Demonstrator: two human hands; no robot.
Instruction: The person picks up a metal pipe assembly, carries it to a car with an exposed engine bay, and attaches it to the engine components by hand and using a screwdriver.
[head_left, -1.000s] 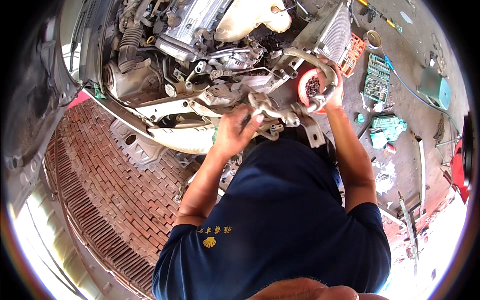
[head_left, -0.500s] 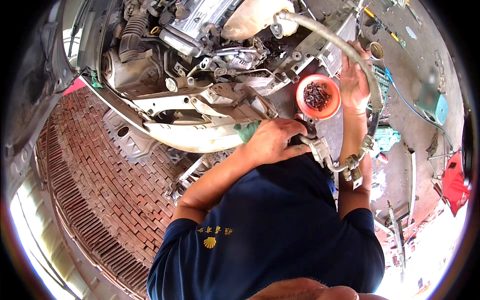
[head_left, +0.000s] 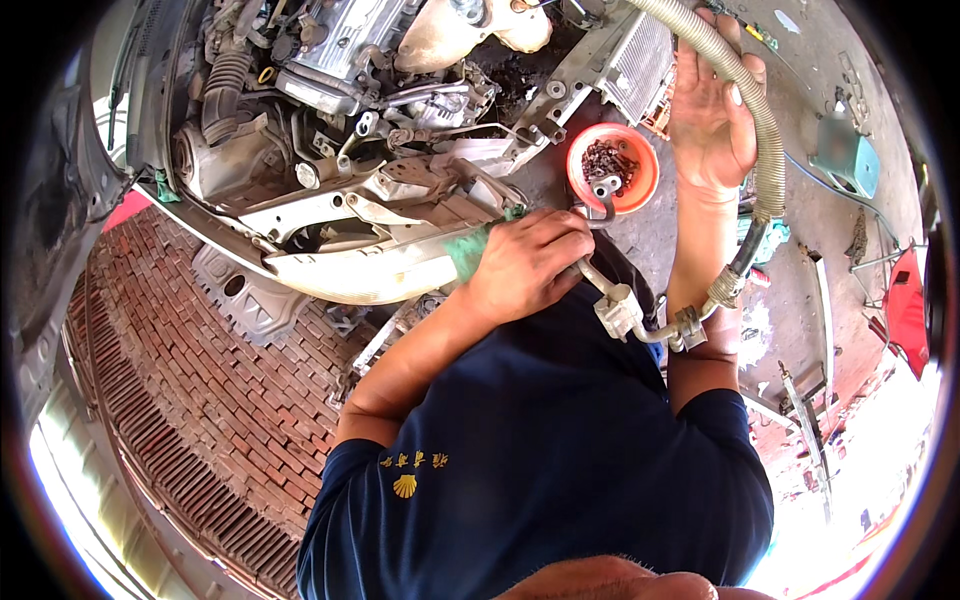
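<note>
Nearest, at the belly of a dark blue shirt (head_left: 540,450), the left hand (head_left: 525,265) curls tight round a bent metal pipe (head_left: 598,277), fingers and thumb pressed in on it. A blocky fitting (head_left: 618,312) sits on the pipe just right of the fist. The pipe's tip (head_left: 605,187) pokes out beyond the fist, overlapping the red bowl (head_left: 651,187) with its dark bolts (head_left: 604,158); a moment ago it sat by the bowl's near rim.

Farther right, the right hand (head_left: 712,130) has reached farther off, palm up and fingers spread, with a ribbed hose (head_left: 755,95) joined to the pipe crossing the fingers. I can't tell how much weight they carry.

The hose arcs past the radiator (head_left: 640,72). Its far end, just now showing by the pale reservoir (head_left: 425,38), has gone beyond the far edge of view. To my eye the piece is being swung round loose; the pipe end, at least, looks unfastened.
</note>
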